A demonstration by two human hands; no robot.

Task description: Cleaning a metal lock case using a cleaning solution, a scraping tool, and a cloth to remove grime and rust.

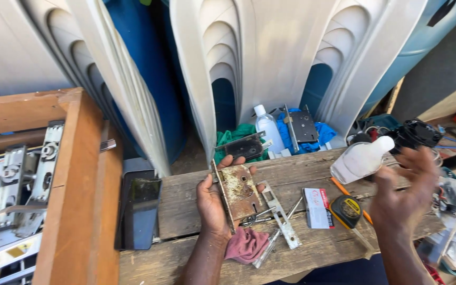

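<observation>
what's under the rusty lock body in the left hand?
Left hand holds the rusty lock body above the wooden bench; keys poke out below. Anything directly beneath is covered.
</observation>
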